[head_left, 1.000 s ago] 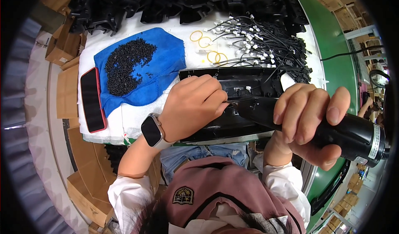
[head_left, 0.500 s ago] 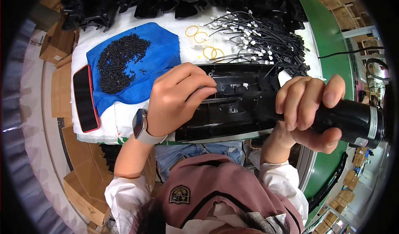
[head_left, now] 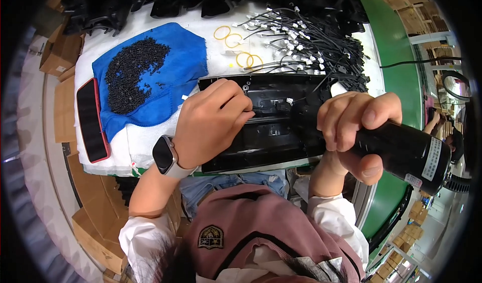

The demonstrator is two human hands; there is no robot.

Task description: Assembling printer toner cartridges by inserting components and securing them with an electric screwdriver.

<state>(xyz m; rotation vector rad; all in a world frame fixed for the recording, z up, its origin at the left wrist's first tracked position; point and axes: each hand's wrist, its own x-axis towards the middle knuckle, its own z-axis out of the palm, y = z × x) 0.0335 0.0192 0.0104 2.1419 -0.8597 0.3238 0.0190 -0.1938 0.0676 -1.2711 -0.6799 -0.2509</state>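
Note:
A flat black plastic panel (head_left: pixel 273 137) lies on the white table top in front of me. My left hand (head_left: pixel 213 120), with a smartwatch (head_left: pixel 165 157) on its wrist, rests on the panel's left half with the fingertips pinched together; what they pinch is too small to tell. My right hand (head_left: pixel 356 127) grips a thick black electric screwdriver (head_left: pixel 401 150) over the panel's right end. The tool's tip is hidden behind the hand.
A blue cloth (head_left: pixel 160 74) bearing a heap of small black screws (head_left: pixel 133 69) lies at the left. A phone in a red case (head_left: pixel 93 120) sits beside it. Yellow rubber bands (head_left: pixel 238 49), a bundle of black wires with white plugs (head_left: pixel 306 42), black parts and cardboard boxes (head_left: pixel 63 54) surround the table.
My left hand has slid a little further onto the panel toward its middle. My right hand with the screwdriver has come closer over the panel's right end.

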